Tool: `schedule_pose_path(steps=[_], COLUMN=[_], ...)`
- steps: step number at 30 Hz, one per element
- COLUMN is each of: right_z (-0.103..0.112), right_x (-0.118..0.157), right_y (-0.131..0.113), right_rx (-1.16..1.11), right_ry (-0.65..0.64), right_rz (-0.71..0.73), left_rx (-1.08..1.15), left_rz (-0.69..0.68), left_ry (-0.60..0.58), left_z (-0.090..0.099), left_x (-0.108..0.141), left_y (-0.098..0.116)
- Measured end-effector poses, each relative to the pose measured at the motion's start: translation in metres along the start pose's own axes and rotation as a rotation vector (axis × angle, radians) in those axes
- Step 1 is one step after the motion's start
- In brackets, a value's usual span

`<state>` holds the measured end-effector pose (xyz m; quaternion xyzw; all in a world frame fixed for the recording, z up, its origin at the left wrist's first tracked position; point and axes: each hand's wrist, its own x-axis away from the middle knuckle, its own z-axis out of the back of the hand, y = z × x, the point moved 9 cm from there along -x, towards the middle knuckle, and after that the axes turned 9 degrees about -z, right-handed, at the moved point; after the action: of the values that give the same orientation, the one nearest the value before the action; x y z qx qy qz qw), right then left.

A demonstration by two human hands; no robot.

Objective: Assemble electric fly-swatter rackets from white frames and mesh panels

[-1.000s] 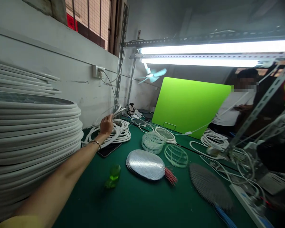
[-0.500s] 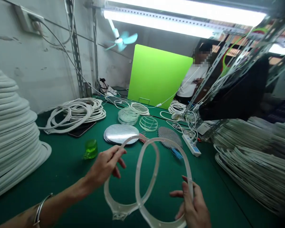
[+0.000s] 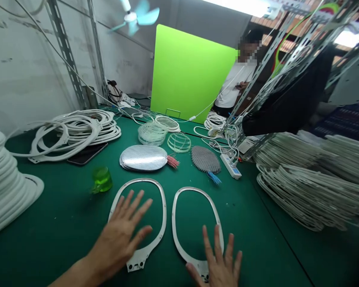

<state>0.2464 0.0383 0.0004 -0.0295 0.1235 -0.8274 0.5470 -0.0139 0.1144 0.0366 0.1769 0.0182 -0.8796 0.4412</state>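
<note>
Two white oval plastic frames lie side by side on the green table (image 3: 86, 215). My left hand (image 3: 121, 231), fingers spread, is over the left frame (image 3: 164, 207) and covers part of its left side. Over the lower right of the right frame (image 3: 174, 223) is my right hand (image 3: 219, 257), also spread. Both hands hold nothing; whether they touch the frames I cannot tell. Beyond the frames sit a stack of silvery oval mesh pieces (image 3: 143, 157) with red wires (image 3: 172, 161) and a grey oval mesh (image 3: 206, 159) with blue wires (image 3: 214, 177).
Stacked white rings (image 3: 2, 191) stand at left, more rings (image 3: 86, 131) behind on a dark tablet (image 3: 88, 154). A green cup (image 3: 101, 179) is near my left hand. Frame piles (image 3: 311, 195) and a power strip (image 3: 231, 166) lie right. A person (image 3: 236, 79) stands behind.
Both hands have let go of the two frames, which were held up overlapping and now lie apart, flat on the table. My fingers have spread, and the view has tilted down.
</note>
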Motion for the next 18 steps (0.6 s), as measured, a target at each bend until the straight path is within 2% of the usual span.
schedule_pose_path(steps=[3,5,8,11,14,16,17,18], right_z=[-0.019,-0.026,-0.034,-0.032,-0.013,0.011,0.028,0.048], right_x=[0.006,0.004,0.003,0.002,-0.015,-0.045,-0.069,-0.097], right_y=[-0.025,-0.034,-0.043,-0.041,-0.031,-0.025,-0.021,-0.016], right_rx=[0.124,0.168,0.177,0.115,-0.026,-0.119,-0.136,-0.102], right_ry=[-0.093,-0.1,-0.092,-0.105,-0.2,-0.24,-0.189,-0.066], right_rz=[0.088,0.086,0.071,0.067,0.096,0.127,0.118,0.09], left_rx=[0.177,0.278,0.341,0.335,0.362,0.42,0.45,0.474], left_rz=[-0.27,-0.409,-0.504,-0.528,-0.518,-0.434,-0.381,-0.332], left_ry=[-0.203,-0.279,-0.322,-0.312,-0.283,-0.225,-0.202,-0.191], left_z=[-0.03,-0.038,-0.034,-0.024,-0.015,-0.01,-0.008,-0.008], left_x=[-0.002,-0.001,-0.002,-0.006,-0.014,-0.026,-0.034,-0.042], left_y=[0.047,0.066,0.072,0.069,0.067,0.062,0.058,0.056])
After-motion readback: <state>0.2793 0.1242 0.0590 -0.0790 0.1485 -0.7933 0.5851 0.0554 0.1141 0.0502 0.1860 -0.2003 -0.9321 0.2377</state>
